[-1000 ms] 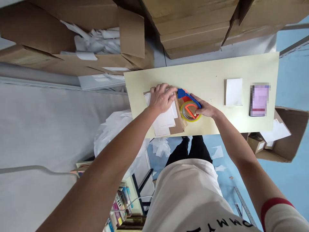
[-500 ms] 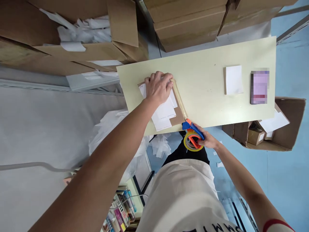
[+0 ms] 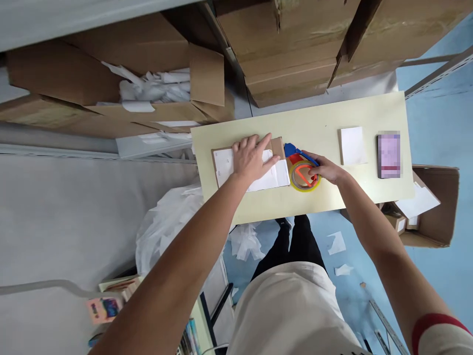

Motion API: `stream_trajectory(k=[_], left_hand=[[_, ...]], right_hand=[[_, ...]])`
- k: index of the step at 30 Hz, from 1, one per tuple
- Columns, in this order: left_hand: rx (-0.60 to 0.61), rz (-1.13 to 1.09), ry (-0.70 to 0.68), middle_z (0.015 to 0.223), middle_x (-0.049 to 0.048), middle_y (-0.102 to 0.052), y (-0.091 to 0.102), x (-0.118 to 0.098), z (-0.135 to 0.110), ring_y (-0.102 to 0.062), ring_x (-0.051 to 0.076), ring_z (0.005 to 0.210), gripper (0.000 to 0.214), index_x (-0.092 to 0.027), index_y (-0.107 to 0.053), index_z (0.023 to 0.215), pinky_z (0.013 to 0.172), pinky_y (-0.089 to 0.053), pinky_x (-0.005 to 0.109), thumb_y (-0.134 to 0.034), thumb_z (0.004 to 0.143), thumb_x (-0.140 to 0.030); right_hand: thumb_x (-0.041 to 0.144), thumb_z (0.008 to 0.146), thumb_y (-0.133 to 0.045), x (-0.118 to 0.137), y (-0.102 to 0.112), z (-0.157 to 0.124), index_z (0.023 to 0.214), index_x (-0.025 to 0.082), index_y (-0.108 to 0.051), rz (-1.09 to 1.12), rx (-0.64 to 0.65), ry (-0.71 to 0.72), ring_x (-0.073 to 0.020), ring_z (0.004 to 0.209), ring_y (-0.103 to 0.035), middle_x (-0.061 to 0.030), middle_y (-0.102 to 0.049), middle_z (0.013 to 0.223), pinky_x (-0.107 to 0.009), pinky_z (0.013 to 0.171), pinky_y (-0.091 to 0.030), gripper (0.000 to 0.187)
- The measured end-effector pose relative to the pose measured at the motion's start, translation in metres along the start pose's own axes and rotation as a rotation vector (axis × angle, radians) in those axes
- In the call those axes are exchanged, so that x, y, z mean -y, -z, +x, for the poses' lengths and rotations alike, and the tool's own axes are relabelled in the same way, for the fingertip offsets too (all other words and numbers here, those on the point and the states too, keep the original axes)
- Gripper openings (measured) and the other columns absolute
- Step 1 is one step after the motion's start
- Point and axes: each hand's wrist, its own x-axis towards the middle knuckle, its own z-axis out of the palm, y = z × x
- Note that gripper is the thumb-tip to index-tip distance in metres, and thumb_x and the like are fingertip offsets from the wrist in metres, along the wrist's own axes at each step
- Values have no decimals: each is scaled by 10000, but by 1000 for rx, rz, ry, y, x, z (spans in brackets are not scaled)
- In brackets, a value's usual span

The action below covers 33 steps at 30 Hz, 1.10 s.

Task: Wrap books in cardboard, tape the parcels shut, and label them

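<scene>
A flat cardboard parcel with white paper sheets on top lies on the cream table. My left hand rests on the parcel and papers, its fingers spread. My right hand grips a blue and orange tape dispenser that carries a roll of yellow-edged tape. The dispenser's blue head is at the parcel's right edge; whether it touches the cardboard I cannot tell.
On the table's right side are a stack of white paper and a phone-like device. Cardboard boxes stand behind. An open carton sits at the right. White plastic and paper scraps lie below.
The parcel has turned so that its side lies more square to the table. My right hand has raised the tape dispenser from the table's front edge to the parcel's right side.
</scene>
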Motion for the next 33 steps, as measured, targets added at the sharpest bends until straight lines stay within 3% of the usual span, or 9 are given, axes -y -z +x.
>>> stream_trajectory(k=[4,8,12,15,17,22,26,30,33], left_hand=[[-42,1,17,1398,142,-522,-8,0,5,-422,411,1273,703,-305,-375,1482,1018,-279,534,-492,850,-591],[-23,1,25,1404,147,-512,-8,2,4,-404,432,1282,695,-298,-365,1489,1005,-272,547,-474,859,-572],[-15,-10,25,1413,162,-503,-7,-2,6,-387,455,1298,722,-296,-333,1509,1006,-265,574,-483,853,-555],[-44,-11,95,1383,167,-533,-9,-2,12,-422,443,1285,725,-311,-316,1517,996,-292,581,-470,855,-564],[-53,-29,200,1370,168,-549,-10,3,14,-463,430,1262,716,-318,-299,1523,975,-331,579,-427,869,-581],[60,-160,351,1388,157,-557,-5,25,-2,-543,359,1221,826,-260,-135,1569,946,-433,503,-396,870,-615],[-21,-66,314,1495,202,-424,6,28,-7,-384,424,1357,942,-232,-133,1571,1018,-352,575,-496,808,-648],[-20,12,6,1534,152,-368,10,22,13,-273,421,1403,843,-295,-273,1534,1090,-232,572,-545,798,-604],[-34,6,7,1421,149,-482,4,21,24,-355,401,1321,792,-303,-306,1518,1060,-272,529,-526,818,-601]], right_hand=[[102,627,-595,-9,-6,-12,1480,283,-412,6,-23,-13,-302,1242,-545,-38,-608,1355,-534,1107,-405,891],[105,597,-626,-47,-16,-50,1501,283,-373,-6,-38,-77,-304,1169,-588,-56,-611,1331,-502,1025,-481,955],[122,587,-617,-95,-66,-84,1505,295,-352,107,23,-123,-273,1036,-653,-49,-668,1227,-453,933,-537,972],[152,598,-592,-107,-107,-75,1521,279,-310,206,-145,-21,-258,1149,-612,-44,-626,1315,-417,1018,-491,974],[179,609,-573,-99,-115,-57,1535,268,-274,255,-243,21,-256,1193,-591,-49,-593,1367,-414,1035,-483,976],[173,573,-578,-43,-54,-2,1491,226,-370,216,-223,116,-279,1230,-561,-57,-591,1380,-452,1065,-457,943],[122,546,-574,-2,2,28,1376,215,-539,107,-29,65,-306,1131,-603,-55,-680,1230,-495,1021,-480,836],[119,580,-596,8,12,36,1324,258,-597,-11,80,18,-298,1059,-624,-29,-716,1112,-511,1003,-490,758],[123,599,-592,3,5,30,1382,268,-541,-27,82,29,-293,1078,-621,-16,-707,1140,-527,1021,-479,798]])
